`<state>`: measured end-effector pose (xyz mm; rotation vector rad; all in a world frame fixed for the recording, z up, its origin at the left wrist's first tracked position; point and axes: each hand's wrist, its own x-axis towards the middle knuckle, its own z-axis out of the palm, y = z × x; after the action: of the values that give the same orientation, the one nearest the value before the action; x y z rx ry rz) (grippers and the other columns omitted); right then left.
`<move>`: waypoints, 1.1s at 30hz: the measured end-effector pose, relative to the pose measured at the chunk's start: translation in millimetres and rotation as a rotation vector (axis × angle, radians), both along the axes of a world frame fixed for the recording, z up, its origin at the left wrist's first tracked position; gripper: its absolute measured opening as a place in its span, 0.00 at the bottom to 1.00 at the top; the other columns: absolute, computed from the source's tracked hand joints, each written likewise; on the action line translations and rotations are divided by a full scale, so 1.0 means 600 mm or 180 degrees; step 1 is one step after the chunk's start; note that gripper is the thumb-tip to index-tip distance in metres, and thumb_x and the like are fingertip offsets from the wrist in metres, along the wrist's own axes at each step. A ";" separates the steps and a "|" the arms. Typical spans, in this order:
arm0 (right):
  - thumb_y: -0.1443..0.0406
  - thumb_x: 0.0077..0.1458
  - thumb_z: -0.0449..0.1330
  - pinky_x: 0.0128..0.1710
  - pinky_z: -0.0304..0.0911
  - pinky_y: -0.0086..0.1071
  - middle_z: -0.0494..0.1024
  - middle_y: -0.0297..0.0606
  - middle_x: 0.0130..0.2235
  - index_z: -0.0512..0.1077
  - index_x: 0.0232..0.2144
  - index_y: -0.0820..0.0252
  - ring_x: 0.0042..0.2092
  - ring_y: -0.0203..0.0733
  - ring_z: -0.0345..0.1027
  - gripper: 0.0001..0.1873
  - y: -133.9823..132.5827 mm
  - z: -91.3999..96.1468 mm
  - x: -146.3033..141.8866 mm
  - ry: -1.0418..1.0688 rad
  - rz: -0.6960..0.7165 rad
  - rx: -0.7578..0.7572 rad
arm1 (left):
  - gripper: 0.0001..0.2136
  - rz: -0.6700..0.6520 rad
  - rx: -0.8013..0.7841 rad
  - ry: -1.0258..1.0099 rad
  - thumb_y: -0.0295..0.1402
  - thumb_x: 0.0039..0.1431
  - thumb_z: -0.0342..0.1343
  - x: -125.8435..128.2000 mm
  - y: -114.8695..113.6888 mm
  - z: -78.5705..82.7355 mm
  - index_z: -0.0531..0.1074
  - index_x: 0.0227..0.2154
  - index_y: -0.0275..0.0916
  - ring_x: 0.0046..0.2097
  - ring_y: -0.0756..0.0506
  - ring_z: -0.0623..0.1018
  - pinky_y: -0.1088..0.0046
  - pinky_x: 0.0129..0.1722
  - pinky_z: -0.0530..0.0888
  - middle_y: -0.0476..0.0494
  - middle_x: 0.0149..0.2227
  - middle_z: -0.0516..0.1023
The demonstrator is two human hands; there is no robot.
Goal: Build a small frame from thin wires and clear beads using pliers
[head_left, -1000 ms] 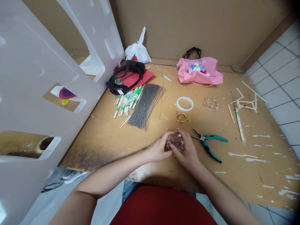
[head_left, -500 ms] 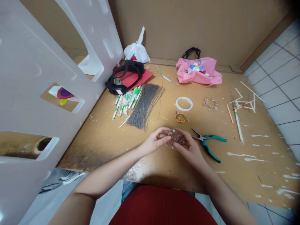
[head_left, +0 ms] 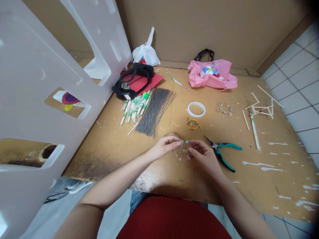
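Between my two hands hangs a thin beaded wire bracelet, a loose loop with small pinkish beads and a pale blue bead near its top. My left hand pinches its left side between thumb and fingertips. On the opposite side, my right hand is closed on the loop with thumb and forefinger. Just right of my right hand lie teal-handled needle-nose pliers, their jaws spread. A second beaded bracelet rests farther back on the table. Beyond my hands sits a small bundle of coloured ties.
A roll of tape lies behind the ties. Left are grey wires, paper-wrapped chopsticks and a black head strap. A pink bag stands at the back, a stick frame at right. A white plastic panel borders the left.
My hands have moved slightly apart, and the beaded loop between them now shows more openly, hanging below the fingertips. The pliers and other things on the table have stayed in place.
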<state>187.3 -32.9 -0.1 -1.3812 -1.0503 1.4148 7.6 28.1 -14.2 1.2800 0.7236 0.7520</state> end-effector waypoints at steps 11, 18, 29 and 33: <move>0.57 0.46 0.64 0.29 0.64 0.32 0.73 0.32 0.25 0.73 0.35 0.59 0.26 0.34 0.67 0.15 0.006 -0.006 0.009 0.0061 -0.0266 0.0066 | 0.14 0.0246 -0.0096 0.0174 0.42 0.50 0.60 -0.002 -0.003 0.001 0.68 0.29 0.34 0.20 0.56 0.68 0.80 0.22 0.67 0.55 0.20 0.66; 0.57 0.49 0.62 0.31 0.65 0.32 0.74 0.34 0.32 0.70 0.39 0.57 0.29 0.35 0.68 0.15 0.008 -0.014 0.018 0.0262 -0.0199 0.0115 | 0.13 0.0635 -0.0029 0.0065 0.40 0.50 0.60 -0.006 0.003 0.002 0.68 0.30 0.35 0.21 0.54 0.70 0.78 0.26 0.70 0.54 0.19 0.70; 0.61 0.45 0.63 0.32 0.65 0.34 0.73 0.36 0.35 0.64 0.44 0.54 0.34 0.37 0.68 0.22 0.006 -0.021 0.014 0.0497 0.0231 0.0070 | 0.13 0.0575 -0.0167 -0.0115 0.40 0.51 0.60 -0.004 -0.002 0.002 0.68 0.34 0.35 0.25 0.52 0.74 0.76 0.28 0.72 0.52 0.22 0.73; 0.62 0.42 0.66 0.36 0.65 0.35 0.71 0.34 0.34 0.60 0.47 0.52 0.36 0.38 0.68 0.29 0.003 -0.025 0.002 0.0441 0.0158 0.0208 | 0.13 0.0519 -0.0206 -0.0133 0.39 0.52 0.59 0.000 -0.005 -0.006 0.68 0.35 0.36 0.26 0.51 0.75 0.75 0.29 0.73 0.51 0.23 0.74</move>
<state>188.2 -31.1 -14.9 -1.2000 -1.0373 1.4769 7.7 25.0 -17.5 1.1530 0.8188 0.8780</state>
